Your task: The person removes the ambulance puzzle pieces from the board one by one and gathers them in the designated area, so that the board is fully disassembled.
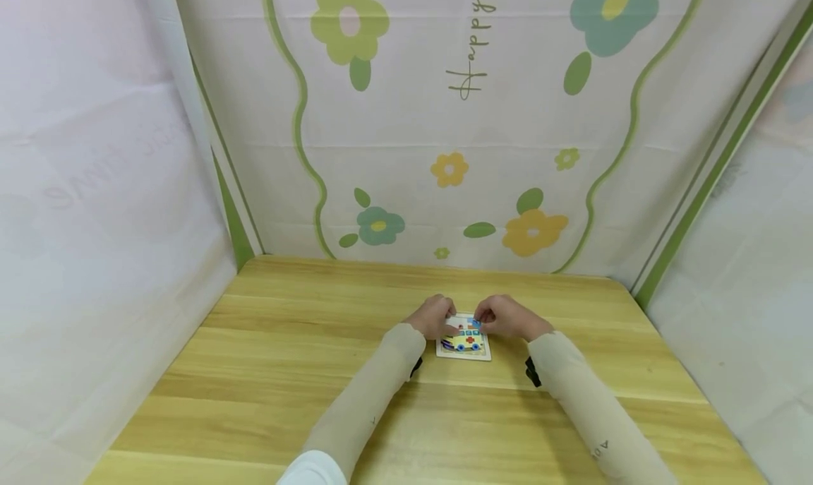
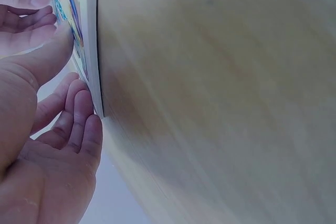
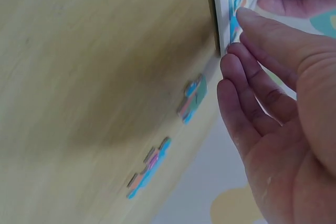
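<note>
A small framed jigsaw puzzle (image 1: 470,354) with a yellow vehicle and a red cross lies flat on the table. My left hand (image 1: 435,317) grips its left side, the thumb (image 2: 60,43) on the picture and the other fingers curled at the frame's edge. At the upper right corner, my right hand (image 1: 506,317) pinches a small blue puzzle piece (image 1: 476,323) against the picture between thumb and forefinger. That piece is mostly covered by the fingertips, so I cannot tell whether it sits flat.
Two loose puzzle pieces lie on the wooden table in the right wrist view: a green and blue piece (image 3: 195,98) near the right fingers and a blue and pink piece (image 3: 150,167) farther off. A flowered cloth wall (image 1: 394,153) rises behind the table, with cloth on both sides.
</note>
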Action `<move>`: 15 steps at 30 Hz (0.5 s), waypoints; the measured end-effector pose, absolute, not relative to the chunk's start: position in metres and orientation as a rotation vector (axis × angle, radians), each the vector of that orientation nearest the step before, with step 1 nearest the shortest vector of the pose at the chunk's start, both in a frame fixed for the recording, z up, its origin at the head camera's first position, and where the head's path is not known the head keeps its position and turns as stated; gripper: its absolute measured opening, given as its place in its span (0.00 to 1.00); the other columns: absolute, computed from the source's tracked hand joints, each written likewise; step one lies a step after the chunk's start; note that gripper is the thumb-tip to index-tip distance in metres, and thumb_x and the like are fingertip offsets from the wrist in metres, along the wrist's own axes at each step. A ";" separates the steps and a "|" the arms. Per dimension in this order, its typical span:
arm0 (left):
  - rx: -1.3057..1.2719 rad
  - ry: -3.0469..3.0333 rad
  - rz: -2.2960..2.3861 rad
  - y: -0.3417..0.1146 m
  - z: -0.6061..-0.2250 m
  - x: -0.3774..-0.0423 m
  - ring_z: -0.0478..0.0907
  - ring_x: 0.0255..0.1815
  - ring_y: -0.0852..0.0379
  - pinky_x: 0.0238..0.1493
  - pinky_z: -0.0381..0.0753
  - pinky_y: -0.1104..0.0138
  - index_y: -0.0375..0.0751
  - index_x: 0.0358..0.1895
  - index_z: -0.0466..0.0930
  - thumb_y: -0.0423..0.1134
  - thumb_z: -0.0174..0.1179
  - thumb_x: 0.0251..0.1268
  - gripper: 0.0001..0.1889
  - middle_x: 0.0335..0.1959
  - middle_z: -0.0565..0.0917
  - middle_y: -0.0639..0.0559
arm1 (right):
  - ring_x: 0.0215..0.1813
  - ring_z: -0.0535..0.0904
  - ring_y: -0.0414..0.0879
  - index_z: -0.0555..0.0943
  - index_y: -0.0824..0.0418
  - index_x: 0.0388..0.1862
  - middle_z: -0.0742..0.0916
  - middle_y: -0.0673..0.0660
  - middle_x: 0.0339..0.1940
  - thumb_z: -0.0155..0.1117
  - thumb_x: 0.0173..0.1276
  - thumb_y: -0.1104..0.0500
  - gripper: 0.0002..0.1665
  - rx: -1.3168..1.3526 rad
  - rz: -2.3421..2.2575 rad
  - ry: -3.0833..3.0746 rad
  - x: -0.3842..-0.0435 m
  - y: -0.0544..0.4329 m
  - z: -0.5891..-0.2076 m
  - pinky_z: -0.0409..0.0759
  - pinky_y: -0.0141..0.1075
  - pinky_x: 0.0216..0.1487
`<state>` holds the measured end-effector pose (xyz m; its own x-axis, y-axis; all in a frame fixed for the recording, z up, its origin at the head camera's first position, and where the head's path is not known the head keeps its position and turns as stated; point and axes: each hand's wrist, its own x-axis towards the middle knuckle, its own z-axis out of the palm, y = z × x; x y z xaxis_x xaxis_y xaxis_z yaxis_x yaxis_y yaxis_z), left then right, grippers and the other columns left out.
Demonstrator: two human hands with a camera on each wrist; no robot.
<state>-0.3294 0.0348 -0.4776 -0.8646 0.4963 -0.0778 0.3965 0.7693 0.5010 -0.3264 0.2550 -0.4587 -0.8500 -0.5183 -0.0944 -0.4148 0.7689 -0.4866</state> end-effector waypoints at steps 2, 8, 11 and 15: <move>0.700 2.757 0.715 0.035 -0.477 -0.331 0.75 0.48 0.60 0.54 0.80 0.68 0.37 0.57 0.83 0.44 0.73 0.69 0.21 0.49 0.82 0.50 | 0.37 0.79 0.41 0.88 0.65 0.45 0.89 0.55 0.38 0.72 0.71 0.68 0.05 -0.732 -0.659 2.738 -0.327 0.253 -0.458 0.82 0.35 0.43; 0.706 2.761 0.712 0.035 -0.477 -0.333 0.75 0.48 0.60 0.54 0.80 0.68 0.37 0.57 0.83 0.44 0.74 0.68 0.21 0.49 0.82 0.51 | 0.39 0.80 0.41 0.89 0.65 0.45 0.90 0.57 0.41 0.71 0.71 0.69 0.05 -0.727 -0.615 2.743 -0.331 0.251 -0.456 0.84 0.38 0.45; 0.701 2.763 0.704 0.035 -0.477 -0.333 0.75 0.48 0.60 0.54 0.80 0.68 0.37 0.57 0.83 0.45 0.74 0.68 0.21 0.49 0.82 0.51 | 0.39 0.81 0.41 0.89 0.65 0.44 0.90 0.57 0.42 0.71 0.71 0.68 0.05 -0.718 -0.592 2.746 -0.332 0.250 -0.457 0.85 0.39 0.46; 0.687 2.752 0.696 0.036 -0.477 -0.331 0.75 0.48 0.60 0.54 0.80 0.68 0.38 0.58 0.83 0.44 0.75 0.67 0.22 0.49 0.82 0.52 | 0.40 0.82 0.41 0.89 0.65 0.43 0.91 0.56 0.41 0.73 0.70 0.67 0.05 -0.708 -0.578 2.736 -0.333 0.249 -0.458 0.85 0.39 0.47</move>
